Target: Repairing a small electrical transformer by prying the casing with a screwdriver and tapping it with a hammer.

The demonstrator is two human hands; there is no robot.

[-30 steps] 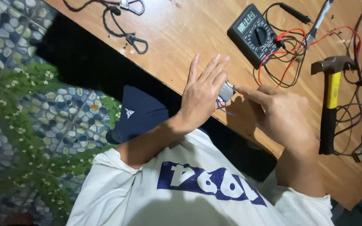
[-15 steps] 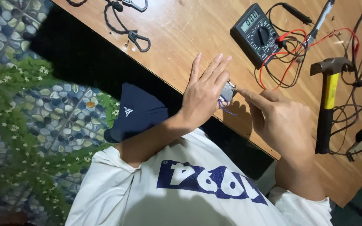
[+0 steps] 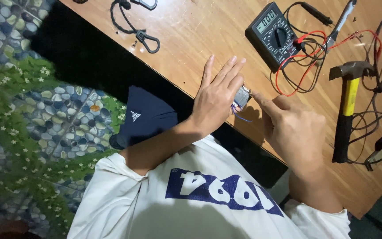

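**Small grey part pinched at the table edge**

The small grey metal part [image 3: 242,96], with thin blue wires trailing below, sits at the wooden table [image 3: 200,31] edge. The left hand [image 3: 215,95] grips it, fingers straight and together; the right hand [image 3: 295,128] touches it with one forefinger. One multimeter [image 3: 274,34], one hammer [image 3: 348,106].

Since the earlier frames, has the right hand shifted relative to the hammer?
Cannot tell beyond a small change: the right hand stays left of the hammer, forefinger on the small metal part.

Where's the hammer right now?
In the head view, the hammer lies on the wooden table at the right, untouched, beside the right hand, with tangled wires and the multimeter nearby.
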